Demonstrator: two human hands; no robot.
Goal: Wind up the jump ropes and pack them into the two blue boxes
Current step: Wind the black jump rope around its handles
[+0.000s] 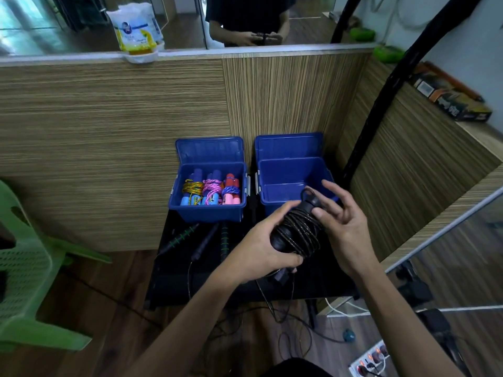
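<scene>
Done: left box (209, 210) packed with three wound ropes (211, 190).
In hand: black rope (299, 232), gripped by left hand (261, 251); right hand (345, 221) fingers spread.
Left: right box (288, 170) empty; loose ropes (206, 238) on surface.

Your left hand (257, 250) grips the wound black jump rope (298, 232); your right hand (344, 221) touches its coils, just before the empty right blue box (295, 172).

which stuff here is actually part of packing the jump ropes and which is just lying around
Part of the job:
- black rope, gripped by the left hand, right hand touching it
- left blue box with three wound ropes
- right blue box, no ropes visible in it
- loose ropes on the black table

Lying about:
- green chair
- white bag
- power strip
</scene>
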